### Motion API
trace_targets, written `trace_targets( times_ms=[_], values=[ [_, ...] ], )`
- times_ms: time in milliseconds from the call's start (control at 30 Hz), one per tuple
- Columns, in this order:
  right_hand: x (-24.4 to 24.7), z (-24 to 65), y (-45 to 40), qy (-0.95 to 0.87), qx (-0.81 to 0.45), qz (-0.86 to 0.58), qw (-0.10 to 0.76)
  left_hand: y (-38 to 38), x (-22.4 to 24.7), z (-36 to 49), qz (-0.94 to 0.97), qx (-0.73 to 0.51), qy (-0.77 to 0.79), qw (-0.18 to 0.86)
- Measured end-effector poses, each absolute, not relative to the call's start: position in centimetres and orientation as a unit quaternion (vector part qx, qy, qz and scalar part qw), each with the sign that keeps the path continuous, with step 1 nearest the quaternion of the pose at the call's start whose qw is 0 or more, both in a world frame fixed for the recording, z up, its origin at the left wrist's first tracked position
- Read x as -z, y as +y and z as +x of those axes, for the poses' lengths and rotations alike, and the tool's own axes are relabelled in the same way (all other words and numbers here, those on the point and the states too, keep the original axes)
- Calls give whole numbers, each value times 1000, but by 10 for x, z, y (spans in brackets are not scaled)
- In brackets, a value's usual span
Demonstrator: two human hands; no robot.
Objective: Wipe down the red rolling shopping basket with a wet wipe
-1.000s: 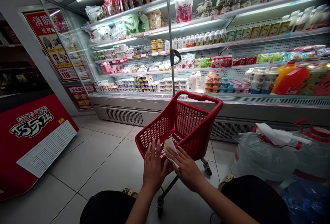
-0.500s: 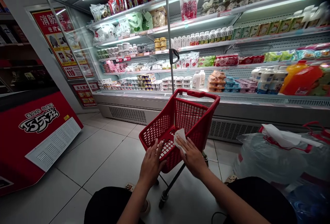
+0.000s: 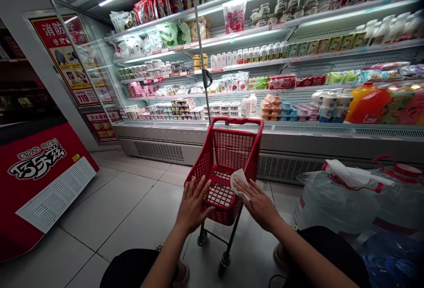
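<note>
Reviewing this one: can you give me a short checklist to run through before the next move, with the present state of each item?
1. White cloth in the right hand: ok, under its fingers at the right-hand rim of the red cart.
2. Left hand not holding anything: ok, fingers spread.
3. Left hand touching the cart: cannot tell; it is by the left-hand rim.
4. Cart upright: ok, with wheels visible on the floor.
5. Wheels locked against rolling: cannot tell.
6. Large bottles apart from the cart: ok, off to its right.
</note>
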State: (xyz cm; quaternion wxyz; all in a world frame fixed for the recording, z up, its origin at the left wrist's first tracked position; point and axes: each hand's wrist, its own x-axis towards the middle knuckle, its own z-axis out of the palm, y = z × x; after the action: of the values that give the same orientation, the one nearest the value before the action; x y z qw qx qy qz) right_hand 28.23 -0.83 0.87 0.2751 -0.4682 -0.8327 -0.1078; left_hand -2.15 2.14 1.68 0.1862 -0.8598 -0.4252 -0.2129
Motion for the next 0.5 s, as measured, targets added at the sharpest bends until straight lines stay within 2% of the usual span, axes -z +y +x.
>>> trace_targets(
  times_ms=[167,500],
  values=[
    [6,273,-22,-791,92,-527,299,44,-10,-30,-855,202,-436,198],
    [17,230,-55,-794,130,-515,297,16,-3,29,-818,240,-479,211]
  ],
)
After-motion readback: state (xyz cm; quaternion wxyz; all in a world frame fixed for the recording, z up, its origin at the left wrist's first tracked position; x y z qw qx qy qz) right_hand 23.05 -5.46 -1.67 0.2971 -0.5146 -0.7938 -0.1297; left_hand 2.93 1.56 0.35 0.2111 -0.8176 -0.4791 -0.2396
